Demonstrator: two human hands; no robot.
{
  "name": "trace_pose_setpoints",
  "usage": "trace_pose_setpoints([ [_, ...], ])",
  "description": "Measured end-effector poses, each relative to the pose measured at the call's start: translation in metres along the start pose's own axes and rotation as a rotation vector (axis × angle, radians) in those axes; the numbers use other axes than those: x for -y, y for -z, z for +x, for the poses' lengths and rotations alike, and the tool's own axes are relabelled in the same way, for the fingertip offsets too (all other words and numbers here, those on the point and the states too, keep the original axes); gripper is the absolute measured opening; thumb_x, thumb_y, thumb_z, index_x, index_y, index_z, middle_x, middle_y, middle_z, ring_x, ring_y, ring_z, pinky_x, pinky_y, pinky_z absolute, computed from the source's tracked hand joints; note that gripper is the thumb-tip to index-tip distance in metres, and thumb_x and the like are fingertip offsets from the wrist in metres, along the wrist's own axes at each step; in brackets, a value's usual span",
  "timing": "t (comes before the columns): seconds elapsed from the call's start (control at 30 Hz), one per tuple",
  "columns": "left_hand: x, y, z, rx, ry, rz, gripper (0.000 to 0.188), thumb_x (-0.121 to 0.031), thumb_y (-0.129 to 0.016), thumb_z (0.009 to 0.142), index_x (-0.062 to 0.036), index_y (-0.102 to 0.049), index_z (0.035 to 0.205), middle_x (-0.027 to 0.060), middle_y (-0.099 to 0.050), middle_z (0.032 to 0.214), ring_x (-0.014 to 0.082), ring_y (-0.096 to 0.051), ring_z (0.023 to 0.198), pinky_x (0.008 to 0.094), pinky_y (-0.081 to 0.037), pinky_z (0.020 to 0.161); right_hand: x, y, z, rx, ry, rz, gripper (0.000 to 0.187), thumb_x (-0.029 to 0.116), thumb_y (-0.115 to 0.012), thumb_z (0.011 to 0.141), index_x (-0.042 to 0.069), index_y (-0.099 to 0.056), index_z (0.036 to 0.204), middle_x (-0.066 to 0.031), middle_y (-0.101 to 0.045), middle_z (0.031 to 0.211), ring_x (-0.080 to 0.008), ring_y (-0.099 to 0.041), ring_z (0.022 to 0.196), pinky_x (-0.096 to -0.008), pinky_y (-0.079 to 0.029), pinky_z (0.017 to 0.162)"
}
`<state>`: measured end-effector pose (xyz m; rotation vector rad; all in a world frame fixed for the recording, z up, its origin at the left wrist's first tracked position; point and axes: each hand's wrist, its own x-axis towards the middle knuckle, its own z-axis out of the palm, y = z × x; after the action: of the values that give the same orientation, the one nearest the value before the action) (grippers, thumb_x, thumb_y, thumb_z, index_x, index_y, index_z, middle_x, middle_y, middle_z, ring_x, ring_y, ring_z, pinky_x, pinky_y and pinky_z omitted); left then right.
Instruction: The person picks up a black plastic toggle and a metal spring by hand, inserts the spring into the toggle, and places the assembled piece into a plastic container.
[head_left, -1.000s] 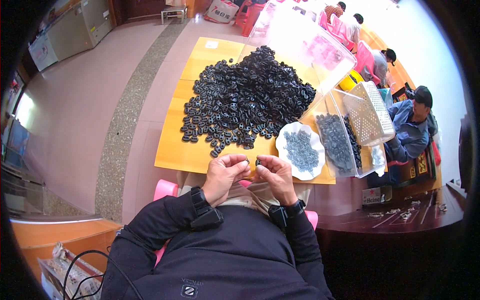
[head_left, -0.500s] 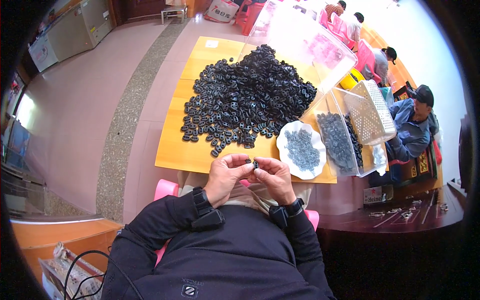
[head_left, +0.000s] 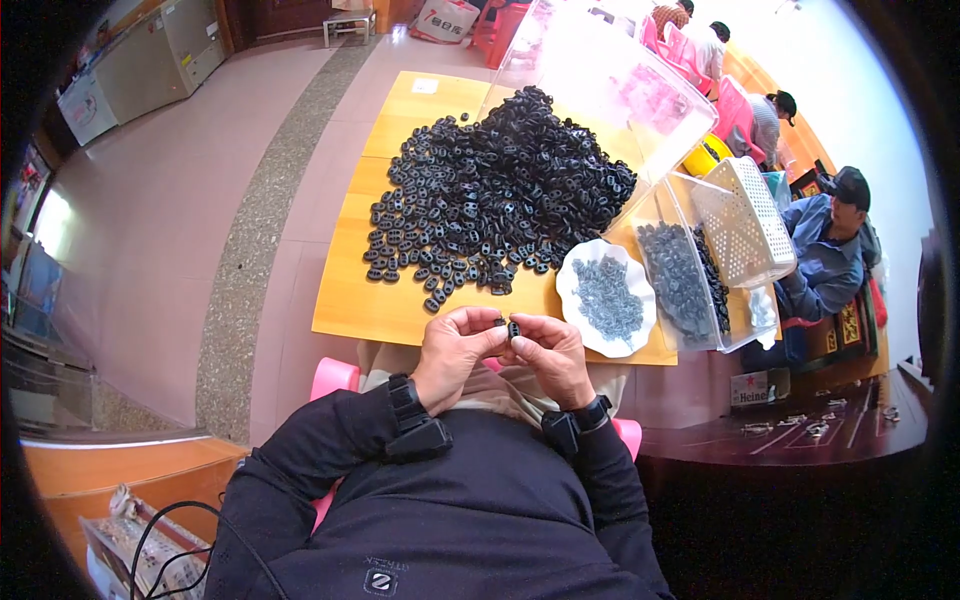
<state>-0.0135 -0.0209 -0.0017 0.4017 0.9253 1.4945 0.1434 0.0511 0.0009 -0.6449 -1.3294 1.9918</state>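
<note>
Both my hands meet just off the table's near edge, fingertips almost touching. In my right hand (head_left: 556, 358) a small oval black plastic piece with holes (head_left: 514, 329) is pinched upright between thumb and fingers. My left hand (head_left: 455, 352) is also closed in a pinch, with a small dark bit (head_left: 500, 322) showing at its fingertips; its kind is too small to make out. Beyond my hands a large heap of like black two-hole pieces (head_left: 500, 190) covers the table. A white scalloped dish (head_left: 567, 300) of small greyish translucent bits (head_left: 610, 298) stands by my right hand.
Right of the dish, a clear bin (head_left: 690, 345) holds grey and black pieces, with a white perforated basket (head_left: 745, 220) against it. A big clear tub (head_left: 650, 150) lies at the heap's far side on the wooden table (head_left: 345, 300). A person in a cap (head_left: 830, 235) sits at right.
Hardly anything differs: the view has shifted slightly, and my hands stay pinched together around the small pieces.
</note>
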Motion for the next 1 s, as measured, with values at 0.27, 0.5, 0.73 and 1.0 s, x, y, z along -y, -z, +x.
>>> trace_pose_setpoints([
  [0.27,-0.004,-0.003,-0.002,-0.015,0.028,-0.032,0.020,-0.004,-0.066,0.087,0.0025,-0.058,0.104,0.0081,-0.064,0.092,0.0142,-0.064,0.083,0.0264,-0.055,0.078,-0.001,0.017,0.001,-0.097,0.073,-0.149,0.027,0.001,-0.064,0.087,-0.005,-0.059,0.113,-0.0092,-0.067,0.092,-0.0158,-0.067,0.077,-0.0279,-0.057,0.070],
  [0.5,0.000,0.001,-0.001,0.029,0.049,-0.033,0.021,-0.005,-0.063,0.090,0.0042,-0.059,0.108,0.0105,-0.065,0.094,0.0161,-0.066,0.084,0.0277,-0.056,0.078,0.001,0.015,0.000,-0.107,0.056,-0.191,0.027,0.001,-0.065,0.087,-0.005,-0.059,0.113,-0.0084,-0.067,0.091,-0.0146,-0.067,0.076,-0.0264,-0.056,0.069],
  [0.73,-0.004,-0.003,-0.003,0.023,0.049,0.003,0.023,-0.004,-0.062,0.090,0.0061,-0.057,0.109,0.0119,-0.065,0.093,0.0167,-0.066,0.083,0.0278,-0.057,0.078,0.000,0.018,0.001,-0.095,0.046,-0.251,0.028,0.001,-0.065,0.087,-0.005,-0.059,0.114,-0.0075,-0.066,0.091,-0.0126,-0.065,0.077,-0.0252,-0.056,0.069],
  [1.0,-0.004,-0.001,-0.002,0.011,0.108,-0.034,0.019,-0.005,-0.064,0.088,0.0046,-0.057,0.104,0.0114,-0.065,0.092,0.0164,-0.067,0.081,0.0281,-0.058,0.075,0.001,0.018,0.001,-0.082,0.037,-0.232,0.028,0.000,-0.064,0.087,-0.005,-0.059,0.114,-0.0089,-0.067,0.090,-0.0149,-0.067,0.076,-0.0263,-0.055,0.070],
])
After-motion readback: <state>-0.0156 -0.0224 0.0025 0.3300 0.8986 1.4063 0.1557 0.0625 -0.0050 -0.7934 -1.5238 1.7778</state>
